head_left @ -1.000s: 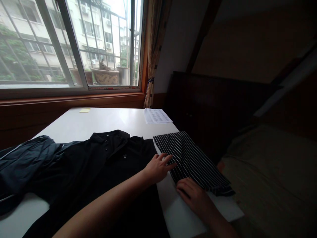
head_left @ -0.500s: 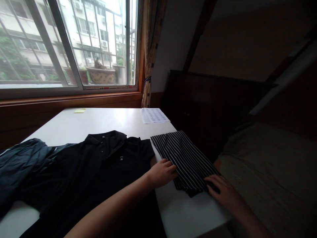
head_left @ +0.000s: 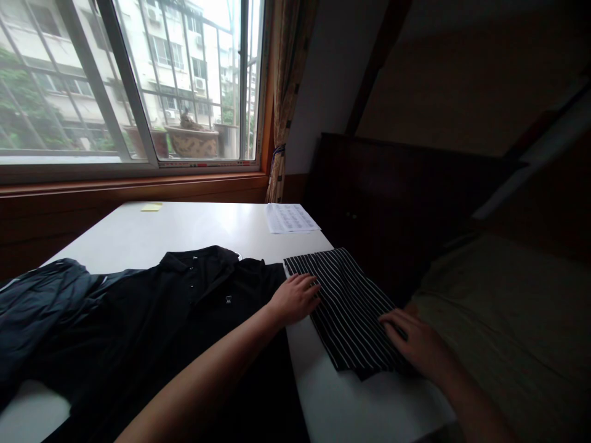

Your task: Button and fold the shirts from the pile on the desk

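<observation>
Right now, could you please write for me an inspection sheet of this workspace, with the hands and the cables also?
Surface: white table, shiny near the window.
Work items: striped cloth lying flat at the right; black collared shirt spread beside it; dark garment crumpled at the left.
Clutter: yellow paper and printed sheets near the far edge.
Hands: left hand on the cloth's left edge, fingers loosely spread; right hand at its right side, grip unclear.
Cables: nothing certain; small white curve behind the collar, unclear.
Surroundings: window ahead, tied curtain, dim right side.
</observation>
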Tool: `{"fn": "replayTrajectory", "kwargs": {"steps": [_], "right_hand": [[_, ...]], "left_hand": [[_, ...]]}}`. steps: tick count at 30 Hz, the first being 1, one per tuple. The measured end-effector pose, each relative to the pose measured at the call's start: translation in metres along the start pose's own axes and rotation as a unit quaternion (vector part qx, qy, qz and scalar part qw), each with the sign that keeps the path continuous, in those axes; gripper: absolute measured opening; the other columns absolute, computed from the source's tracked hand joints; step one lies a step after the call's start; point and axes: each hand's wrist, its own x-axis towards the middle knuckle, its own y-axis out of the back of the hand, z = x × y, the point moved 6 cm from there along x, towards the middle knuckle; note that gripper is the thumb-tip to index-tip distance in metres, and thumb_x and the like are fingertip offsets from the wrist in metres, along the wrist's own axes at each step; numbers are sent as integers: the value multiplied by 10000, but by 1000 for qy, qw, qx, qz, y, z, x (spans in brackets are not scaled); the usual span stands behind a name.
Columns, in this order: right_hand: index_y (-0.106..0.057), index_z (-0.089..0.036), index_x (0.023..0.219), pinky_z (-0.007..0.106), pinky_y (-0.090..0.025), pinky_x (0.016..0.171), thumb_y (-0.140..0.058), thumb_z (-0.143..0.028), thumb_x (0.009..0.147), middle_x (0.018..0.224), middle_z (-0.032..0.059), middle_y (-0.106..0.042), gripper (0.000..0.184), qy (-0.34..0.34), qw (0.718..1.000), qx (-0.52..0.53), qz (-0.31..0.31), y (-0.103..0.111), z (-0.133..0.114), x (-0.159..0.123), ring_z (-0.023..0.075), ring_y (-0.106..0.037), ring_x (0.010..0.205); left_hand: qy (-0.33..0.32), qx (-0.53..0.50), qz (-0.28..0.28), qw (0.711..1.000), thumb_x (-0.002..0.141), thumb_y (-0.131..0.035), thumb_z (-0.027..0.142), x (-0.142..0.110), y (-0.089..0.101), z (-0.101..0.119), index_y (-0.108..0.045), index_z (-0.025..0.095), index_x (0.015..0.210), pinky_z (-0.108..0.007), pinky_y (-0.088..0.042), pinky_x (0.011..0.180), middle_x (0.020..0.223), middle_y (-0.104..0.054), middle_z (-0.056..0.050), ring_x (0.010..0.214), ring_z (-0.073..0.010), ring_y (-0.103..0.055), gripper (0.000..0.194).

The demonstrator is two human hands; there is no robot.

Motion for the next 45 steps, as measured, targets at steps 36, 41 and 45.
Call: {"fn": "replayTrajectory", "kwargs": {"steps": [36,41,45], "right_hand": [[-459,-80,1467,549,-226,1199,-353,-250,1003,1587,158,-383,506,-37,980,-167,100,-85,-38,173,323,-246,1497],[-618,-212,1254,452,-426,1093,-489,-250,978,1290,115,-602,307,152,985,23,75,-66,-146,98,269,-532,1251],[-633,-272,1159,302,-524,902,-703,-314,891,1191,49,-607,279,277,940,160,-119,-82,-222,16,194,-605,1064]], "left_hand": [[275,-304,131,903,1030,-385,284,-43,34,-85,-584,207,1302,-393,-413,1139,1450,-519,-124,1372,-222,-478,346],[149,-320,50,934,927,-562,195,-136,111,-39,-641,230,1135,-361,-508,991,1197,-617,-84,1126,-218,-589,225],[105,-152,-125,975,843,-670,162,-230,138,7,-654,276,1077,-282,-526,797,1050,-655,-37,932,-205,-591,261]]}}
